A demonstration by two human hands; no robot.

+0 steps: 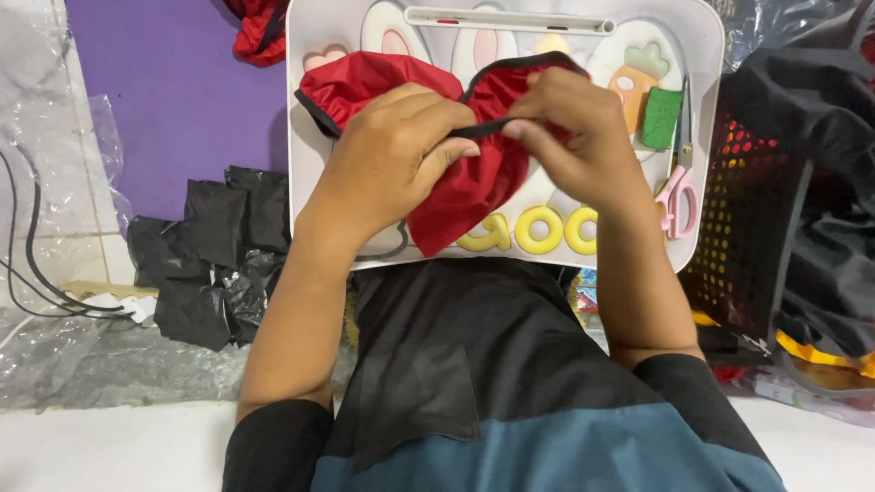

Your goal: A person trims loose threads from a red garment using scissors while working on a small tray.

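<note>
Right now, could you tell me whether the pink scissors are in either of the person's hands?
No, the pink scissors lie on the lap tray, beside the right hand.

- A white lap tray [706, 55] with cartoon rabbit and carrot pictures is serving as the counter.
- A red fabric piece with black trim [465, 196] is lying across its middle.
- A green sponge [661, 117] is sitting at two o'clock.
- Pink-handled scissors [676, 202] are resting along the edge at three o'clock.
- A long white pen slot [510, 20] is running along twelve o'clock.
</note>
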